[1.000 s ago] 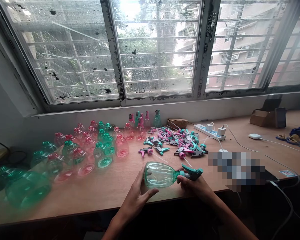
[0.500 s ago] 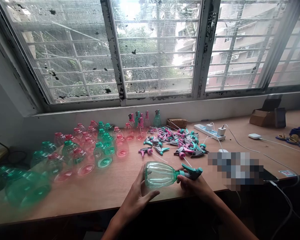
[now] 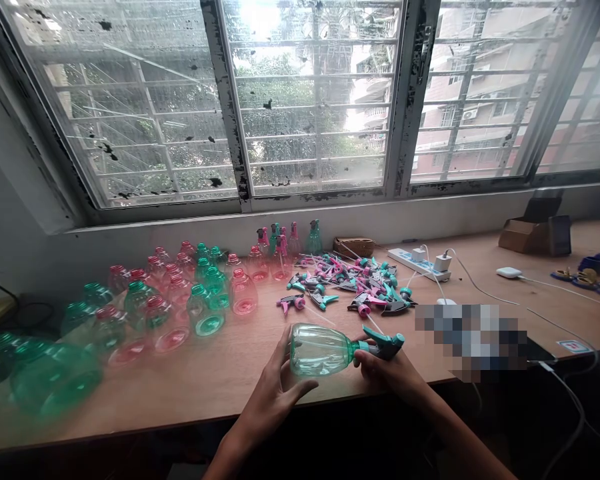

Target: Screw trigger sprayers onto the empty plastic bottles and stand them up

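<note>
A clear green spray bottle [image 3: 323, 349] lies on its side just above the wooden table's front edge [image 3: 180, 393]. My left hand [image 3: 273, 393] cups the bottle's base, thumb and fingers wrapped round it. My right hand [image 3: 387, 373] is closed round the bottle's neck, where a teal trigger sprayer [image 3: 385, 345] sits. Behind them lies a pile of loose pink and teal trigger sprayers [image 3: 350, 280].
Several empty pink and green bottles [image 3: 180, 300] stand at the left, larger green ones [image 3: 45, 377] at the far left. Three or more finished spray bottles [image 3: 285, 243] line the wall. A power strip [image 3: 420, 261], cables, a cardboard box [image 3: 535, 230] and a blurred patch [image 3: 473, 340] are at the right.
Almost nothing: both hands keep their hold, and the bottle has shifted very slightly between them.
</note>
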`<state>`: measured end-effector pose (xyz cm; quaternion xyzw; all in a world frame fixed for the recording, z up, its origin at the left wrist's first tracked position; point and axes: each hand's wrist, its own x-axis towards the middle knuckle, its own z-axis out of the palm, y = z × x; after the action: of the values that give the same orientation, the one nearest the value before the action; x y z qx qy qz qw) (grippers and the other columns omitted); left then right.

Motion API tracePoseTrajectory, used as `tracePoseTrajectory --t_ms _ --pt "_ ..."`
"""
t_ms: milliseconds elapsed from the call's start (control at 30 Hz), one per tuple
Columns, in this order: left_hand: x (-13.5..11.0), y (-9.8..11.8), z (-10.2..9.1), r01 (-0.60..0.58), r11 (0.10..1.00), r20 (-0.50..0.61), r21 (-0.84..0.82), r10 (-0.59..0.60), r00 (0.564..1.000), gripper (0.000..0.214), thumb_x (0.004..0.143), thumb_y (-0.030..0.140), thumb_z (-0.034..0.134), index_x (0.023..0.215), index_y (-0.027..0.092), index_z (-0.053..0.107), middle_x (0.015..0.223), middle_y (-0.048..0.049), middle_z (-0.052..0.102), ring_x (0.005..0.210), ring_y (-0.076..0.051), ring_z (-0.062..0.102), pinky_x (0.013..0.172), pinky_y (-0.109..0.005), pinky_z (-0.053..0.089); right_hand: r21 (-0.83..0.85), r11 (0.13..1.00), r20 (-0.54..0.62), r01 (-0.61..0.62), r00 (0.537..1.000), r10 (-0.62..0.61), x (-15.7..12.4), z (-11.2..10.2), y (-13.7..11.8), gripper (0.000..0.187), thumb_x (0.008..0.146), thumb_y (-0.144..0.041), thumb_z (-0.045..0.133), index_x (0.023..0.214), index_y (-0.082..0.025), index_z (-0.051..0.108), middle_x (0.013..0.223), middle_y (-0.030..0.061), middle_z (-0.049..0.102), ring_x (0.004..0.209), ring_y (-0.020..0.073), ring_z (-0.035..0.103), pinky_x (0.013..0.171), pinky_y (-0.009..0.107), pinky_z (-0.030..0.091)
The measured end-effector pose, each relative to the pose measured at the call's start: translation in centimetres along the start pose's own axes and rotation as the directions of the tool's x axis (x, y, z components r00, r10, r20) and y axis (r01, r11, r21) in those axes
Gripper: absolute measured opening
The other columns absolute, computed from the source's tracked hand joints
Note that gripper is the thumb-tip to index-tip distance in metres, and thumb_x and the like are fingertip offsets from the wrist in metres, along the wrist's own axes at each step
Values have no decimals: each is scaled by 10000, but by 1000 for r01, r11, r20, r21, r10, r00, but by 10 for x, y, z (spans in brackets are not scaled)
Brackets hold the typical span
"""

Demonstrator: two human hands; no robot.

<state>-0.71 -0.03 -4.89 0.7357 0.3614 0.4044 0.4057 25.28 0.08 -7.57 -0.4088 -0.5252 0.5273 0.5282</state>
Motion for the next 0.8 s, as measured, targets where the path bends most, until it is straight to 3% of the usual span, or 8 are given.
tracePoseTrajectory --t_ms 167,333,500,567,700,800 --pt "0 4 -3 -12 999 3 41 12 1000 671 925 359 632 1515 245 332 1525 -106 430 1406 -317 397 1178 -463 317 -42 999 10 20 1000 -20 -1 -1 -2 424 732 -470 819 998 -172 677 693 7 679 510 130 577 461 231 450" --pt "-1 -1 0 -14 1000 -4 28 15 1000 825 893 312 673 1557 324 184 1613 -63 282 1470 -316 283 1194 -467 274 2 1000 -8 -5 1000 5 1 -1 2 437 728 -542 793 914 -164 679 644 8 676 416 119 544 387 229 412" --pt "-2 -1 1 24 1000 1 6 -24 1000 896 889 319 679 1569 328 96 1607 -81 295 1437 -324 352 1170 -465 319 55 998 13 4 1000 -5 2 -2 7 397 772 -485 786 978 -167 669 693 10 690 447 117 560 408 223 433" --pt "-2 1 -1 52 999 1 7 -52 999 882 892 357 676 1570 301 114 1597 -101 313 1415 -324 391 1156 -462 345 39 999 22 10 1000 -11 1 -2 6 399 773 -457 796 1012 -163 670 712 14 700 472 114 560 436 224 441" --pt "0 0 -3 13 994 -23 106 -11 1000 762 899 377 663 1542 260 271 1562 -108 378 1455 -325 313 1201 -474 252 -4 1000 8 15 1000 -15 0 -1 2 417 758 -448 812 1019 -151 681 719 26 712 493 117 558 461 233 454" --pt "1 -3 -1 -3 994 -24 110 6 1000 790 893 356 671 1547 296 233 1599 -77 313 1480 -311 260 1209 -469 234 6 1000 -12 9 1000 -8 1 -1 2 414 757 -483 798 977 -153 681 691 22 705 445 117 550 409 230 433"
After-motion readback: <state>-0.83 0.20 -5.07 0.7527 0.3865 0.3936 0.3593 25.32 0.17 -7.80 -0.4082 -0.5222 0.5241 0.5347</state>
